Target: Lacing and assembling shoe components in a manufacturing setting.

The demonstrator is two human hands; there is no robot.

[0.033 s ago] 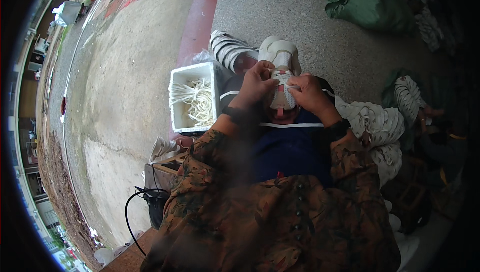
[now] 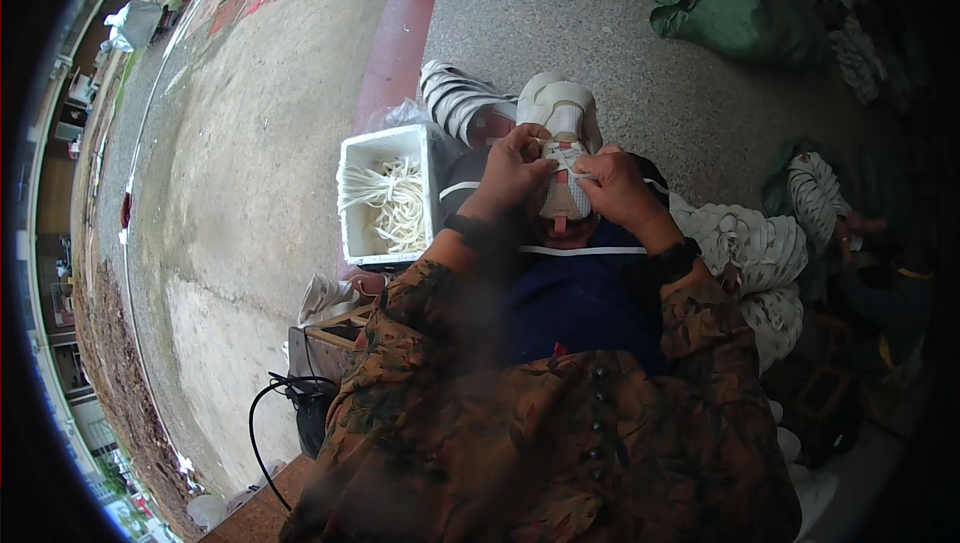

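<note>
Close together, the two hands work on a pale shoe [image 2: 557, 93] in front of the lap, its toe pointing away from the person. The left hand [image 2: 515, 165] has finger and thumb pinched narrow on the white lace [image 2: 566, 158] at the shoe's left side; the right hand [image 2: 618, 188] pinches the same lace from the right. A dark band [image 2: 676, 261] circles the right wrist. Beneath the forearms lies dark blue cloth [image 2: 585, 308] over the lap. Just left of the shoe is a stack of white, layered pieces [image 2: 455, 98], and nearer the person on that side stands a white foam box [image 2: 428, 198] with loose and bundled white laces [image 2: 405, 218] inside. To the right of the arm are white layered bundles [image 2: 745, 243]. Farther off, toward the upper right, a green sack [image 2: 740, 3] rests on the speckled floor [image 2: 560, 18].
</note>
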